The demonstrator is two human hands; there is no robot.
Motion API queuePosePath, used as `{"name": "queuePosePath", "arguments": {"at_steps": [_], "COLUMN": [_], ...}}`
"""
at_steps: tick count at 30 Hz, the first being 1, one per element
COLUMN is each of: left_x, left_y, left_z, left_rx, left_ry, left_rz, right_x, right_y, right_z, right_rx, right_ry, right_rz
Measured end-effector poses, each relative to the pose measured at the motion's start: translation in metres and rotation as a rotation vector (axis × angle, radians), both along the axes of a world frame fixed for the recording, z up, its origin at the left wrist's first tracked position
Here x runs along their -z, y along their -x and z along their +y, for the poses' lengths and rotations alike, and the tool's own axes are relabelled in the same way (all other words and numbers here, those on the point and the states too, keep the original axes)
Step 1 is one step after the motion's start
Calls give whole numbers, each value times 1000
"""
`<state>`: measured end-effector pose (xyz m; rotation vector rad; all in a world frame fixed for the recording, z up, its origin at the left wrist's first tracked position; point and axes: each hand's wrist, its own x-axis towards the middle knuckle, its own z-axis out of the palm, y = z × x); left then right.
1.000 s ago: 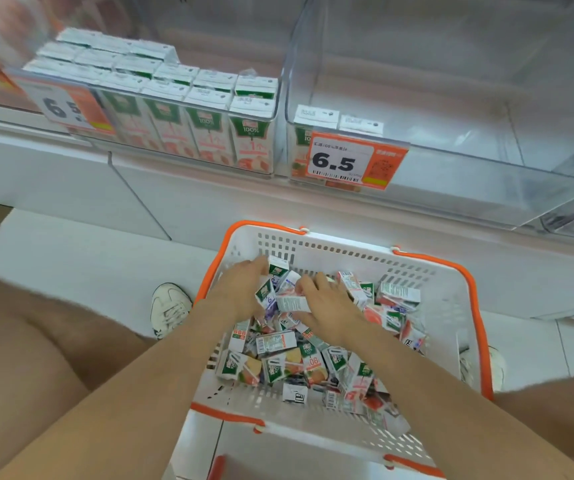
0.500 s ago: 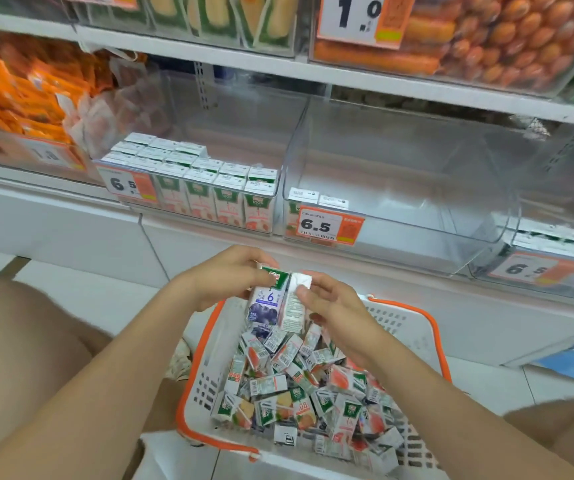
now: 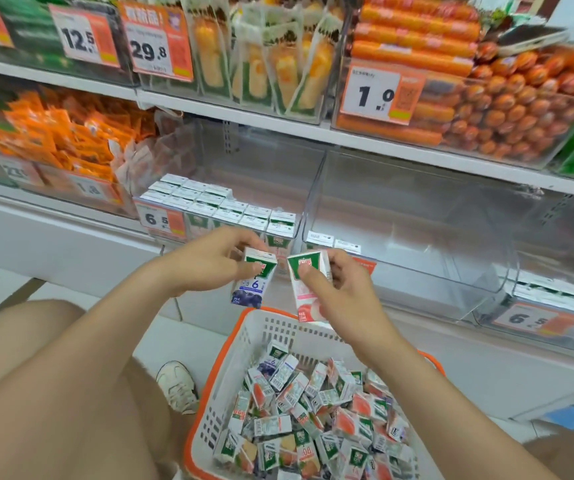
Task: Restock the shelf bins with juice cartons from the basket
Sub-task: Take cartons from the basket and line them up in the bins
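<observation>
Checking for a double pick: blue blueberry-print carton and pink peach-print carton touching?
Apart. Head view shows shelf background in the gap between the blue blueberry-print carton and pink peach-print carton.

The left hand (image 3: 209, 261) pinches a blueberry carton (image 3: 253, 279) upright by its green top, and the right hand (image 3: 339, 292) grips a peach carton (image 3: 304, 289) just beside it, at its 3 o'clock; the two cartons stand close but apart. Both hang above the 12 o'clock rim of the white basket (image 3: 216, 410), orange-edged and heaped with loose juice cartons (image 3: 313, 417). Beyond the hands, a clear shelf bin (image 3: 289, 230) holds neat rows of cartons behind a 6.5 price tag (image 3: 159, 220). At its 3 o'clock a second bin (image 3: 417, 237) shows only two cartons (image 3: 332, 241) at its front left corner. A white shoe (image 3: 178, 386) rests on the floor at the basket's 9 o'clock.
</observation>
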<state>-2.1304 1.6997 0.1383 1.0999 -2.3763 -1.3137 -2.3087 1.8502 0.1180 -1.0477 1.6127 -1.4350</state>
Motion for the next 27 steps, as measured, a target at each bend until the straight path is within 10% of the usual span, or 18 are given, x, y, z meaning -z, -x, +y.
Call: {"name": "queuePosePath", "arguments": {"at_steps": [13,27], "left_x": [17,15], "left_y": [9,14], "left_z": [-45,-46], "left_rx": [-506,-395], "left_ry": [127,35], "left_rz": [161,155], "right_x": [-25,-15], "right_y": [8,10], "right_z": [-191,-259], "right_rx": [46,-454], "right_ry": [276,-329], "right_rz": [1111,1161]}}
